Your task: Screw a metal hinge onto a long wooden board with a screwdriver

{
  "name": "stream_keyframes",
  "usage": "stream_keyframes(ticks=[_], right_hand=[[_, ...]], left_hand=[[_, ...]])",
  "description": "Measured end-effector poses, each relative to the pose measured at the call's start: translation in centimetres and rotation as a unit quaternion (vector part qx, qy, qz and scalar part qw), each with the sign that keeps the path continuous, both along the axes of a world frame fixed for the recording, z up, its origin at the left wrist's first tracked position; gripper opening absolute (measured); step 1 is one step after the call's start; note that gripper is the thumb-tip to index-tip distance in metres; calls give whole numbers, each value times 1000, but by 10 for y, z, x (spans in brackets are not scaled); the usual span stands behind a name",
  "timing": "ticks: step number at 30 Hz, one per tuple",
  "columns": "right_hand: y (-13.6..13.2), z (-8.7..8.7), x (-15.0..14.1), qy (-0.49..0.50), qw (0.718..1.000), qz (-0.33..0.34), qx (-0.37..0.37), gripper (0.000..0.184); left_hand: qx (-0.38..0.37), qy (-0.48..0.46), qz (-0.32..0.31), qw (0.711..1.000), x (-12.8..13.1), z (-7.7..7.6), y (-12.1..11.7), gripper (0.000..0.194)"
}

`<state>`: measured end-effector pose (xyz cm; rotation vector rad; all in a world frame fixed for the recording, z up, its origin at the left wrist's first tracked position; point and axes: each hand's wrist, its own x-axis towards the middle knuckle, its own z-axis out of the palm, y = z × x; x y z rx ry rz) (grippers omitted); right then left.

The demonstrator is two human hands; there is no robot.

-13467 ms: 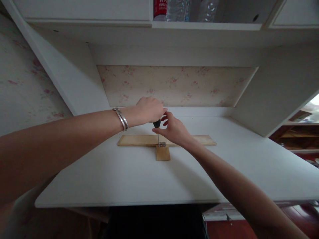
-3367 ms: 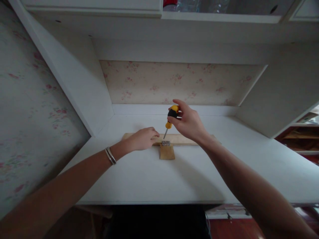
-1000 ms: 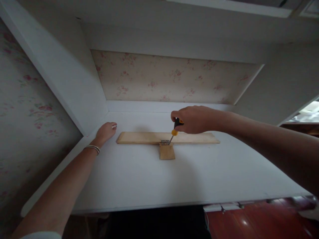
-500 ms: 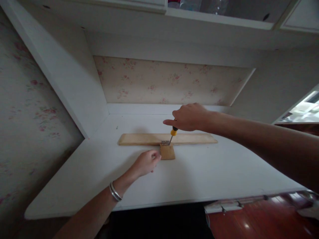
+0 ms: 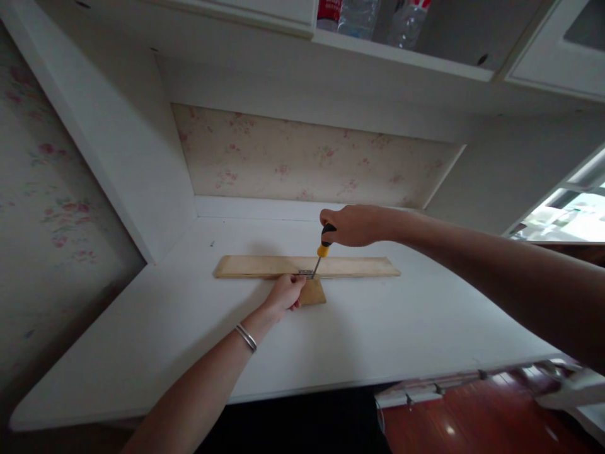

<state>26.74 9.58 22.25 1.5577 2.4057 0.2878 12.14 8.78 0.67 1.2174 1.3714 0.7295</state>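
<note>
My right hand [image 5: 350, 225] is wrapped round the black and yellow handle of a screwdriver [image 5: 322, 250]. The shaft slants down, its tip at a small metal hinge [image 5: 305, 272]. That hinge lies where a long wooden board [image 5: 255, 265] meets a small wooden block [image 5: 314, 292]. My left hand [image 5: 285, 294] is closed in a pinch at the block's left edge, close to the hinge and screwdriver tip. It covers part of the block, and what its fingertips hold, if anything, is hidden.
The board lies on a white desktop [image 5: 189, 353] under an overhead cabinet [image 5: 401, 52] with plastic bottles [image 5: 359, 19] inside. A white side panel [image 5: 108, 132] stands at the left. Flowered wallpaper [image 5: 293, 157] covers the back; a reddish floor [image 5: 449, 416] shows at lower right.
My left hand has moved up and right, from beside the block to its edge near the hinge. My right thumb, stretched out before, now curls round the screwdriver handle. The view has shifted slightly.
</note>
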Motion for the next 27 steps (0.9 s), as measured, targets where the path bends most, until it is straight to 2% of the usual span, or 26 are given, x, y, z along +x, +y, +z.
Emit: stream_keyframes(ticks=[2,5,7,8,10,12,13,17,18,20,21,23,24,27], right_hand=[[3,0,1,5,1000,0,-28,47],[5,-2,-2,-8,997,-59,43,62],[6,-3,-5,-16,994,-68,80,62],[7,-2,-6,-15,996,-53,71,56],[11,0,-7,1,1000,-10,4,42],[15,3,-8,21,998,9,-59,46],[17,3,-8,24,998,-1,-61,49],[24,4,-11,-15,996,-75,49,59],[25,4,-10,-19,997,-66,45,55],[27,7,-9,-2,999,-30,-24,40],[28,10,-9,13,998,-17,-66,38],[28,14,-9,31,992,-28,-119,46],[29,15,-10,26,991,-45,-124,47],[28,16,-14,-5,995,-79,-68,53]], left_hand=[[20,28,4,999,3,1,0,27],[36,36,16,999,4,0,4,26],[37,36,19,998,4,-1,6,24],[37,36,20,998,4,-2,7,25],[37,36,19,998,3,-2,8,26],[38,35,20,998,2,-3,9,28],[39,34,21,998,2,-4,9,29],[37,29,27,998,2,-6,10,28],[37,28,28,998,2,-7,10,28],[39,27,31,998,2,-8,10,27],[40,26,33,998,2,-9,10,27],[43,25,35,998,2,-9,10,28],[45,26,35,998,2,-9,10,28],[50,30,34,998,3,-10,10,29]])
